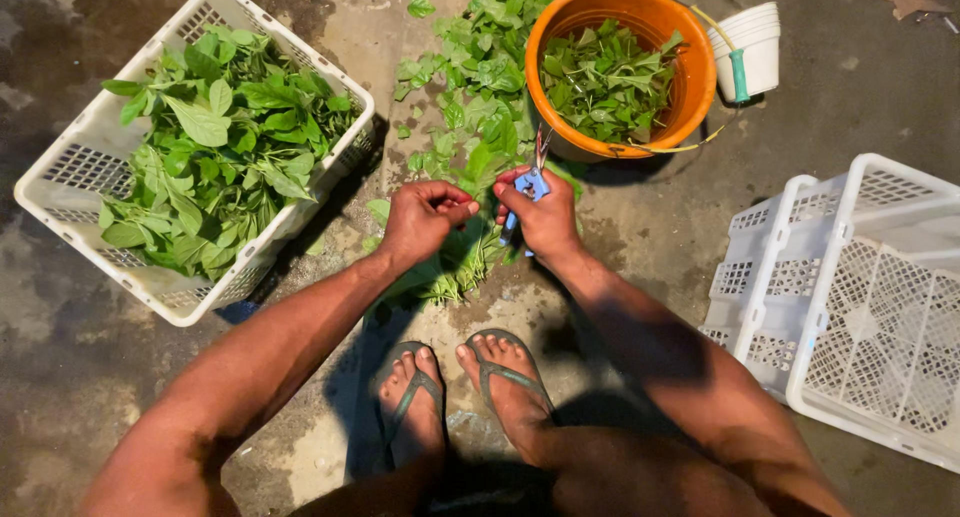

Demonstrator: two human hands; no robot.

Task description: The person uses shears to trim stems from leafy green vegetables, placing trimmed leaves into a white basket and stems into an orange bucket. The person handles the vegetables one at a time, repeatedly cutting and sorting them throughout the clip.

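A white slatted basket (pixel 90 167) heaped with green leaves (pixel 215 147) is seen at the far left on the concrete floor (pixel 860 87). Next, the left hand (pixel 422 220) is curled shut, its grip pinched on leaf stems from the bundle of greens (pixel 455 262) lying beneath it. Just beside it, the right hand (pixel 540 217) is closed around blue-handled scissors (pixel 533 182), blades pointing away. Behind, loose leaves (pixel 470 87) are strewn beside an orange bucket (pixel 690 87) holding more greens. Empty white baskets (pixel 860 297) are stacked at the right.
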